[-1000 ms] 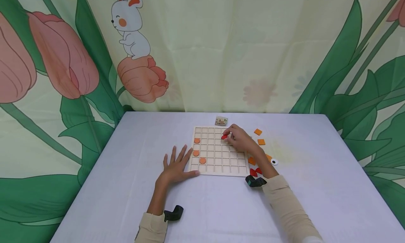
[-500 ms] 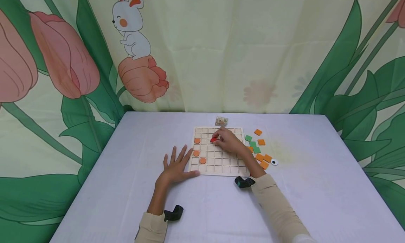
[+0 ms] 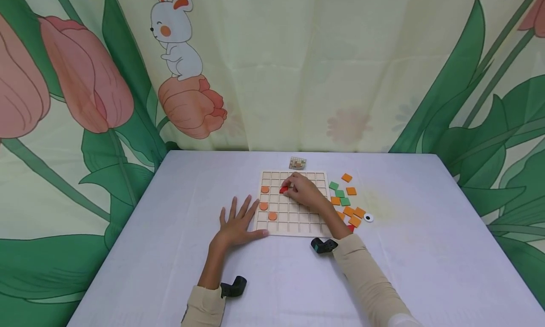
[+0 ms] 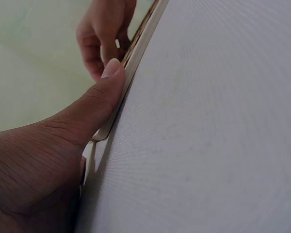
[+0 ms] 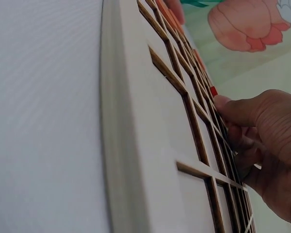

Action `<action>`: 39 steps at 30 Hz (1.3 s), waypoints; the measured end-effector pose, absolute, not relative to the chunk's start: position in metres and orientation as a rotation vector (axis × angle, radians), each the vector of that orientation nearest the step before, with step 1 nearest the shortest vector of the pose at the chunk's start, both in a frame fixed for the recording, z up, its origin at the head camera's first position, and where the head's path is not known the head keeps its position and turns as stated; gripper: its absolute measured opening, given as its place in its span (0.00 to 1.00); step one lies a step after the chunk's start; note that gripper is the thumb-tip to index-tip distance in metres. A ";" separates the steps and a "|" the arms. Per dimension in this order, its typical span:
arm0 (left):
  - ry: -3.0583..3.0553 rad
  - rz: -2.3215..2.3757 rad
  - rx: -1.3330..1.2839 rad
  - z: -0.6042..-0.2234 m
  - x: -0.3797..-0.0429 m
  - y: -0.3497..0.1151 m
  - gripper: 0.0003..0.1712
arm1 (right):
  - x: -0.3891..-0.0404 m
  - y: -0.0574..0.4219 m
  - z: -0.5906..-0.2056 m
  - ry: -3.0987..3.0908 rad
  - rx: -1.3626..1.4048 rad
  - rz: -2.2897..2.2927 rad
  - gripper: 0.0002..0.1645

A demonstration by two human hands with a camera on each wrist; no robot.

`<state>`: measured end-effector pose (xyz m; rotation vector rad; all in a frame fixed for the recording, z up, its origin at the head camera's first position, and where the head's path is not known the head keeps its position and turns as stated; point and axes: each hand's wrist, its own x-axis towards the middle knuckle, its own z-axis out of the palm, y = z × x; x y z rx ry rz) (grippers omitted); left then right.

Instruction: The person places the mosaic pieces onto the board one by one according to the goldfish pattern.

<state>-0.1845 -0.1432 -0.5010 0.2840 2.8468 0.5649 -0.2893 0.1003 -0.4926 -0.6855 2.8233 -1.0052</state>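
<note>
A pale wooden grid board (image 3: 302, 220) lies flat on the table. Three orange round discs, among them a front one (image 3: 272, 216), sit in cells on its left side. My right hand (image 3: 307, 193) pinches a small red piece (image 3: 284, 190) low over the upper middle of the grid; its tip also shows beyond the thumb in the right wrist view, as a bit of red piece (image 5: 213, 91). Whether the piece touches the board cannot be told. My left hand (image 3: 234, 228) lies spread at the board's left side, its thumb (image 4: 104, 90) against the front corner.
Right of the board lie loose orange squares (image 3: 351, 191), green squares (image 3: 339, 193) and a red piece (image 3: 351, 227) partly behind the wrist. A white disc with a black centre (image 3: 368, 217) is beside them. A small patterned card-like item (image 3: 297, 163) lies behind the board.
My right hand has moved left across the grid with the red piece, then slightly further left and lower. The green squares have come into view behind it. The left hand has stayed put.
</note>
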 end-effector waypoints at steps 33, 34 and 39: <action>2.853 0.607 0.285 -0.498 -0.181 -0.141 0.57 | -0.286 0.102 -0.494 2.828 -0.681 -1.040 0.11; 2.851 0.603 0.284 -0.498 -0.181 -0.141 0.57 | -0.286 0.102 -0.494 2.822 -0.669 -1.043 0.11; 2.852 0.609 0.277 -0.497 -0.180 -0.141 0.57 | -0.285 0.102 -0.493 2.781 -0.641 -1.065 0.12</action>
